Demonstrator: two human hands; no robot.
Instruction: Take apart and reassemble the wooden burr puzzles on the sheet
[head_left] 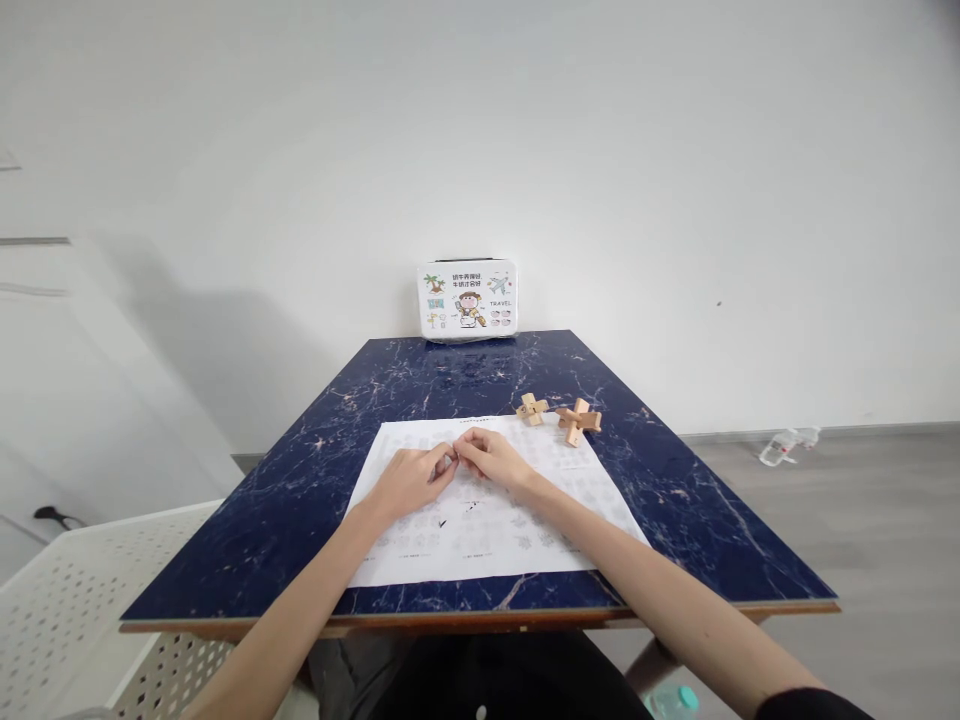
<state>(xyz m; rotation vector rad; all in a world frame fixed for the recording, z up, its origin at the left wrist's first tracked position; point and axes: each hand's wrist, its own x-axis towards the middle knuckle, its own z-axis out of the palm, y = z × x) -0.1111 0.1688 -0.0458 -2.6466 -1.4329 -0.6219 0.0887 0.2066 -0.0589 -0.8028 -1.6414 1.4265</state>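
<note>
The fingers of the left hand (411, 482) and right hand (489, 456) are curled and drawn in narrow, their tips meeting above the sheet (480, 535); whether they pinch some small piece between them cannot be told, as the knuckles cover the spot. The sheet lies flat on the worktop (465, 385) under both hands; its printing is too faint and small to read, and the forearms hide parts of it, including a stretch near its lower right. Two wooden crosses sit by its upper right corner: the small cross (532, 409) at the top edge, the large cross (578, 422) just beside it at the right edge, each with its underside out of sight. The right sleeve (810, 703) and a bottle (673, 703) below are cut off by the frame. Blue surface borders the sheet on both sides, widest at the left, with only a thin strip at the near edge. Beyond the hands, a deep band of worktop reaches the case (469, 300), upright at the far edge against the wall (600, 180).
</note>
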